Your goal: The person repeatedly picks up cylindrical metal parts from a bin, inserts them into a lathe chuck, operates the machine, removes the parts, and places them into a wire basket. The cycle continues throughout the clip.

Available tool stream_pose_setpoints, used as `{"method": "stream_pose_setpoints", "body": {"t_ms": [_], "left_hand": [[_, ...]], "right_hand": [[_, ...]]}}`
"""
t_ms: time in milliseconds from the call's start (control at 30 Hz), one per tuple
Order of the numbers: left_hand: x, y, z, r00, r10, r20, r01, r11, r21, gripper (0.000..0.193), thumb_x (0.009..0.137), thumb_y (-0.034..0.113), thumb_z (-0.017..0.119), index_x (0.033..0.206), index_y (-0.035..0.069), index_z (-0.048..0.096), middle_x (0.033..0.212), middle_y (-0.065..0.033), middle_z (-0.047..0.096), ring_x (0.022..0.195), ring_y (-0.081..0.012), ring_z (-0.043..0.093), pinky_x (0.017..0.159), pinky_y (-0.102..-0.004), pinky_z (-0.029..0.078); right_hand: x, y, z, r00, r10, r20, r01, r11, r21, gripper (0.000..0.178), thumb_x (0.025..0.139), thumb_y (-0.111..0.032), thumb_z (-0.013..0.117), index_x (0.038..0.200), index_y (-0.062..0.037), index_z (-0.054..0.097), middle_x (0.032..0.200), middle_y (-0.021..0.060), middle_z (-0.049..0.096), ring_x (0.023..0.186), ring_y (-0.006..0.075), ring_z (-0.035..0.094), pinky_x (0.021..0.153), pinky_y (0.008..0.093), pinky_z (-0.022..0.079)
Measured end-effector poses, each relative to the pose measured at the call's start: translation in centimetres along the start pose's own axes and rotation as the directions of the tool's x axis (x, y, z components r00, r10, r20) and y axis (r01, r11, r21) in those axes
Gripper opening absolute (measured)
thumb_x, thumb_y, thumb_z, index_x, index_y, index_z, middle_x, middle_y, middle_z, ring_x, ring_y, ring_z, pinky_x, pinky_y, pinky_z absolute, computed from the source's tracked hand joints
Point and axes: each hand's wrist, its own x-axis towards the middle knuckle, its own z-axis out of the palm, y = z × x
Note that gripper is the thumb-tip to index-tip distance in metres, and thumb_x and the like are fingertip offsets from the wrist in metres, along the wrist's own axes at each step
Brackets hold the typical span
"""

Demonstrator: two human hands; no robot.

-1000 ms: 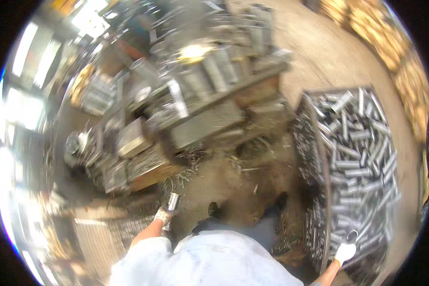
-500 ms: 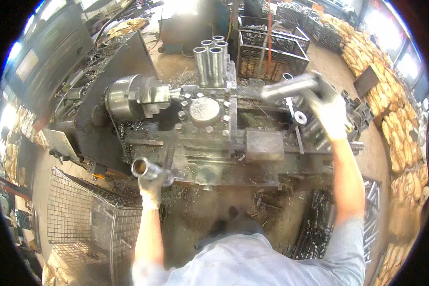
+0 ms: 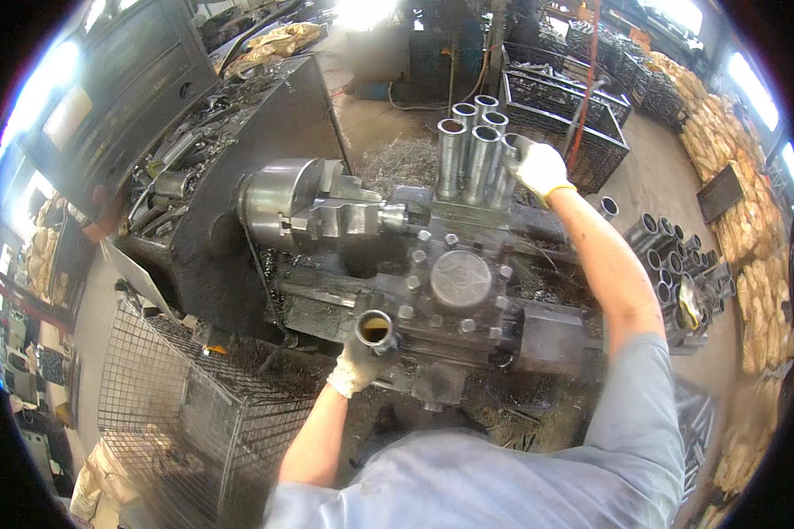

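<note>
My left hand (image 3: 355,370), in a pale glove with dark fingers, is wrapped round a short metal tube (image 3: 375,330). The tube's open end faces up, at the near side of the lathe's square tool post (image 3: 460,279). My right hand (image 3: 541,168), gloved too, grips the upper end of another metal tube (image 3: 502,183). That tube stands upright at the right of a cluster of similar tubes (image 3: 451,159) on the lathe behind the tool post. To the left of the tool post sits the lathe chuck (image 3: 282,203), with its jaws pointing right.
A stack of tubes (image 3: 666,264) lies at the lathe's right end. One wire basket (image 3: 168,388) stands at the near left, and a dark metal crate (image 3: 565,110) at the back right. Tan sacks (image 3: 750,212) line the right side. Metal scraps (image 3: 172,172) lie at the left.
My right hand has carried its tube from the right end over to the upright cluster. My left hand, with its tube, has come nearer the tool post. The whole view has shifted.
</note>
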Motion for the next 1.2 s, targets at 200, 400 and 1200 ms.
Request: {"method": "stream_pose_setpoints", "body": {"t_ms": [200, 400, 1200], "left_hand": [[4.0, 3.4, -10.9, 0.828, 0.517, -0.219, -0.308, 0.745, 0.592, 0.086, 0.076, 0.000, 0.083, 0.153, -0.006, 0.045, 0.157, -0.0313, 0.047, 0.146, -0.0464, 0.048, 0.120, -0.0527, 0.046], [18.3, 3.7, -19.6, 0.870, 0.492, -0.009, -0.095, 0.186, 0.978, 0.108, 0.080, 0.051, 0.082, 0.163, 0.000, 0.035, 0.167, -0.0212, 0.041, 0.158, -0.0367, 0.034, 0.134, -0.0543, 0.013], [20.5, 2.4, -19.2, 0.698, 0.702, -0.144, -0.214, 0.396, 0.893, 0.073, 0.075, 0.013, 0.070, 0.145, -0.001, 0.058, 0.144, -0.0241, 0.063, 0.139, -0.0403, 0.057, 0.126, -0.0528, 0.034]], "right_hand": [[-1.9, -7.0, -3.7, 1.000, 0.004, -0.008, -0.005, 0.984, -0.178, 0.053, 0.094, -0.037, 0.065, 0.142, -0.0134, 0.063, 0.100, 0.0250, 0.077, 0.094, 0.0422, 0.075, 0.086, 0.0533, 0.058], [1.7, -20.7, 1.0, 0.684, -0.092, 0.724, 0.175, 0.984, -0.040, 0.086, 0.082, -0.052, 0.075, 0.147, -0.0003, 0.056, 0.130, 0.0283, 0.071, 0.123, 0.0353, 0.069, 0.105, 0.0467, 0.054], [-7.6, -6.4, -5.9, 0.973, 0.210, 0.099, -0.230, 0.934, 0.275, 0.074, 0.073, -0.036, 0.086, 0.135, -0.0019, 0.063, 0.109, 0.0261, 0.077, 0.100, 0.0412, 0.077, 0.091, 0.0465, 0.061]]}}
